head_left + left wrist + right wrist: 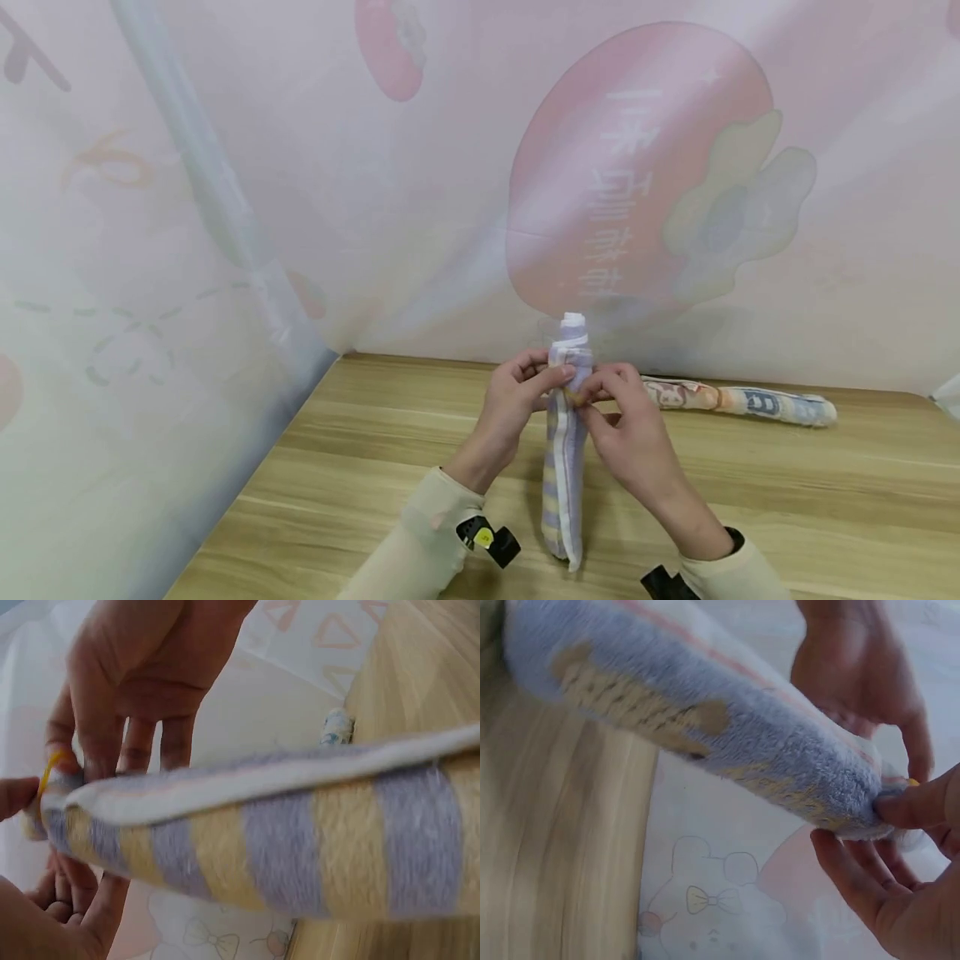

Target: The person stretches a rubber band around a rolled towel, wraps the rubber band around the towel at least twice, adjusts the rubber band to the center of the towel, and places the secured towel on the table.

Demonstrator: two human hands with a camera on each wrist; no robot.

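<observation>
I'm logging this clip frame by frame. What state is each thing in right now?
Striped towel: rolled up, held upright off the table.
Yellow rubber band: stretched at the towel's upper end, between the fingers.
Left hand: grips the roll near its top.
Right hand: pinches the band at the roll.
Second towel: rolled, lying on the table.

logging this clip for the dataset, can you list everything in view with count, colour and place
rolled striped towel: 1, lilac, yellow and white, held upright between both hands over the table
rubber band: 1, yellow, at the towel's upper part, by the fingertips
second rolled towel: 1, pale with orange and blue print, lying on the table at the back right
table: 1, light wood
printed curtain: 1, pale pink with cartoon prints, behind and left of the table
wrist cameras: 2, black, on the forearms
left hand: 1, grips the towel
right hand: 1, pinches the towel
</observation>
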